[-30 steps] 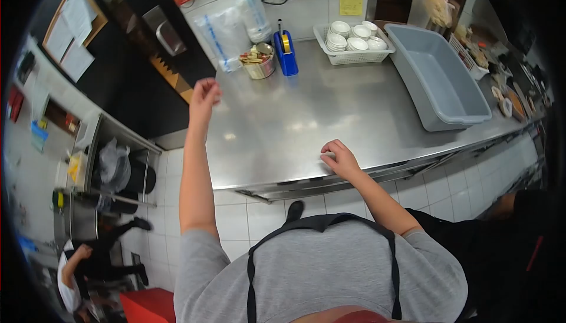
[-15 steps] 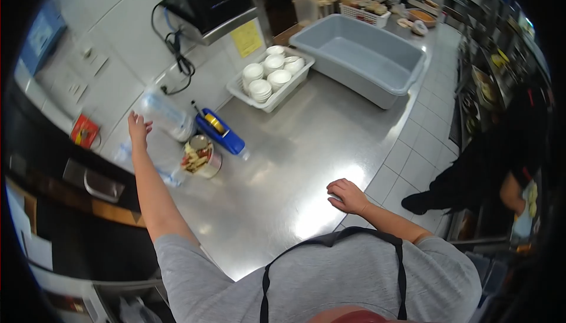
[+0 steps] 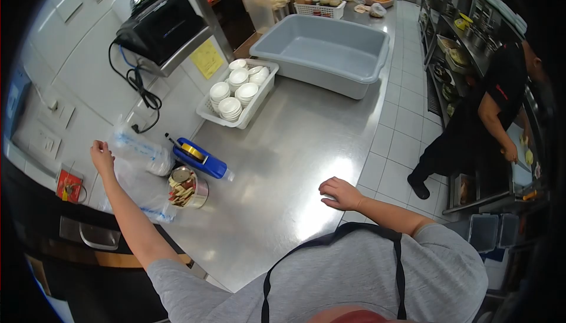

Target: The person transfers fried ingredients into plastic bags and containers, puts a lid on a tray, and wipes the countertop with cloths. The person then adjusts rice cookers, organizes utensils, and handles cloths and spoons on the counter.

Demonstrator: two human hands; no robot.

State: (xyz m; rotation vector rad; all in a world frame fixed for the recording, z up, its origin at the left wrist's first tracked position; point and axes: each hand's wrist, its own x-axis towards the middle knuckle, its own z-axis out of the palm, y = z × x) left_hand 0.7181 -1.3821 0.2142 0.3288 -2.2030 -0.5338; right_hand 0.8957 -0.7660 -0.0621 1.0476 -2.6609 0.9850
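My left hand (image 3: 102,157) is stretched out to the far left, raised near the tiled wall, its fingers loosely bent and nothing visible in them. Just right of it are a roll of clear plastic bags (image 3: 140,151) with blue print and crumpled clear plastic (image 3: 138,188). Beside these stand a blue tape dispenser (image 3: 203,161) with yellow tape and a tin (image 3: 197,194) packed with small sticks or packets. My right hand (image 3: 341,194) rests at the right edge of the steel counter (image 3: 265,175), fingers slightly curled and apart, holding nothing.
A white basket (image 3: 242,121) of stacked small white cups and a large grey tub (image 3: 348,84) stand further back. A black device (image 3: 162,28) sits on a wall shelf, its cable hanging. At right, a person in black (image 3: 492,102) works at another counter.
My view has shifted, so the counter items appear further left and the person at right is more fully seen. My left hand's fingers are more bent; my right hand stays at the counter edge.
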